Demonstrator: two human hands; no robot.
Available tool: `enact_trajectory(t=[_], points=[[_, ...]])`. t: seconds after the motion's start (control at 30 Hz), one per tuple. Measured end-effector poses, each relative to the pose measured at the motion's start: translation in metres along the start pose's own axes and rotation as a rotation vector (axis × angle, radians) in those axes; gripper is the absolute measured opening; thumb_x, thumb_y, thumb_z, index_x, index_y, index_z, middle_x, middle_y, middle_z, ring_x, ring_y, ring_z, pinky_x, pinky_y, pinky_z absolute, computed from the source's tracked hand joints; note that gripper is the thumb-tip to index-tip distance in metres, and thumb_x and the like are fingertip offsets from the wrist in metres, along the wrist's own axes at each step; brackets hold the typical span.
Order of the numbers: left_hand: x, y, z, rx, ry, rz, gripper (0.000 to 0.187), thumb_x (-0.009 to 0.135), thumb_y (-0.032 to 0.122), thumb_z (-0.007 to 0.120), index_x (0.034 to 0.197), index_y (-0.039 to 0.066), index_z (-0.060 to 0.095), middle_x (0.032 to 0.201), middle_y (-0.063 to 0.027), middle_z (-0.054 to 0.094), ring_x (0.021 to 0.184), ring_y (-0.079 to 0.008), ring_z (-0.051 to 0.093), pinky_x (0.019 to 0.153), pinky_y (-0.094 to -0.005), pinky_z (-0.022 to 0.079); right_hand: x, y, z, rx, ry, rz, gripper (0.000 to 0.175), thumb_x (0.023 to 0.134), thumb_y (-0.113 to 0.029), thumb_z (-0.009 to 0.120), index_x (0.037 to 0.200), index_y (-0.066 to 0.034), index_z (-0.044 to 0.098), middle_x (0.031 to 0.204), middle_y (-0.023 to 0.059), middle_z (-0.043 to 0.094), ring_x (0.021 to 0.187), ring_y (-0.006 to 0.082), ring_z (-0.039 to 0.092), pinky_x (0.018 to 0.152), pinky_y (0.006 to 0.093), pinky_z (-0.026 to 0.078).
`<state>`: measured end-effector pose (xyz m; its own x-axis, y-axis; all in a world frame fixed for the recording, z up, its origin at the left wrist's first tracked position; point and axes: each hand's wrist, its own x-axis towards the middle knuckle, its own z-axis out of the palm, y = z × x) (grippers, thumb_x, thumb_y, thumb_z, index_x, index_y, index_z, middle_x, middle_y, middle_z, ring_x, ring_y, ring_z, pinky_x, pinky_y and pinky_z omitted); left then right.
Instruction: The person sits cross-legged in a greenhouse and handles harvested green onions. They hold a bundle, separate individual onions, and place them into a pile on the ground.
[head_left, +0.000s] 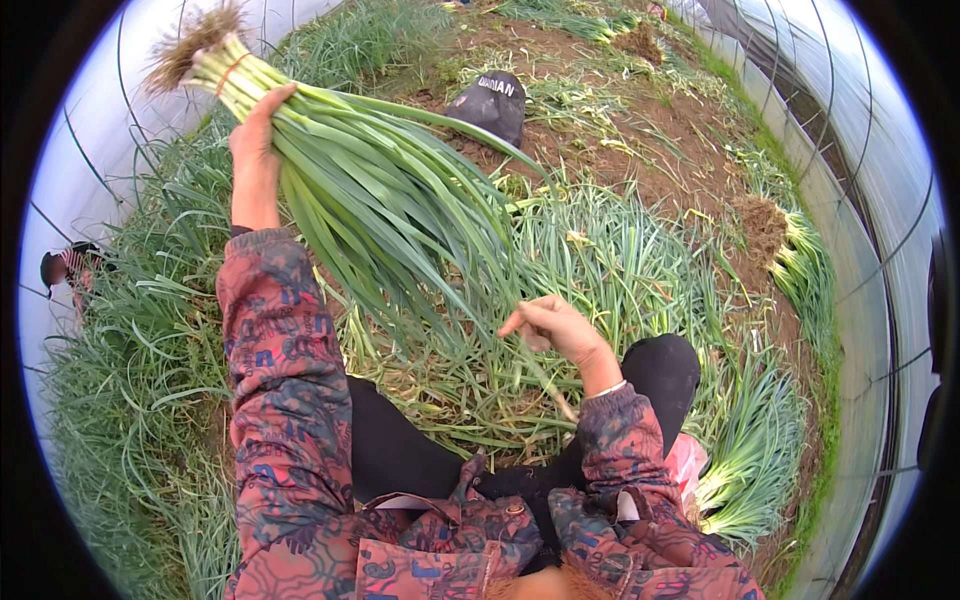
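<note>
A large bunch of green onions (375, 165) is gripped near its white stems by my left hand (259, 135), raised at the upper left. An orange-red band (231, 73) goes around the stems, just below the bushy brown roots (196, 46). The long green leaves droop down and to the right, towards my right hand (556, 330). That hand is bent with its fingers curled beside the leaf tips. A thin pale stalk (551, 390) runs under it; whether the fingers pinch this stalk or a leaf I cannot tell. Loose cut leaves (480, 412) cover the ground between my knees.
More green onion bunches lie at the right (810, 277) and lower right (750, 457), by a pink plastic bag (686, 461). A black bag-like object (491, 105) with lettering sits ahead. Growing plants (142, 360) line the left, where a person (75, 274) is. Plastic greenhouse walls (877, 300) curve around.
</note>
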<state>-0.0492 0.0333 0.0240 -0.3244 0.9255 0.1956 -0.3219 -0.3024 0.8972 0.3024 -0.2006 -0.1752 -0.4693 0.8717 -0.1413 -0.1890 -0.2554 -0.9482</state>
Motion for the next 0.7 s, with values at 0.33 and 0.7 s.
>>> enact_trajectory(t=[0.33,0.7], points=[[-0.013,0.013,0.005,-0.01,0.047,-0.012,0.049,0.065,0.009,0.083,0.103,-0.011,0.061,0.098,-0.0155,0.065,0.08,-0.0235,0.066,0.075,-0.0353,0.054,0.07,0.024,0.028,-0.608,0.626,-0.201,0.035,0.09,-0.028,0.059,0.105,0.0018,0.068,0.078,0.0057,0.069,0.064,0.0066,0.056,0.061,0.0246,0.046],[-0.01,0.012,0.003,-0.024,-0.001,0.001,0.046,0.068,0.01,0.081,0.105,-0.008,0.061,0.098,-0.0142,0.066,0.082,-0.0234,0.065,0.077,-0.0343,0.054,0.092,0.053,-0.008,0.63,0.808,-0.325,0.007,0.082,-0.011,0.067,0.086,-0.0041,0.067,0.07,-0.003,0.058,0.053,0.006,0.044,0.049,0.0209,0.035]])
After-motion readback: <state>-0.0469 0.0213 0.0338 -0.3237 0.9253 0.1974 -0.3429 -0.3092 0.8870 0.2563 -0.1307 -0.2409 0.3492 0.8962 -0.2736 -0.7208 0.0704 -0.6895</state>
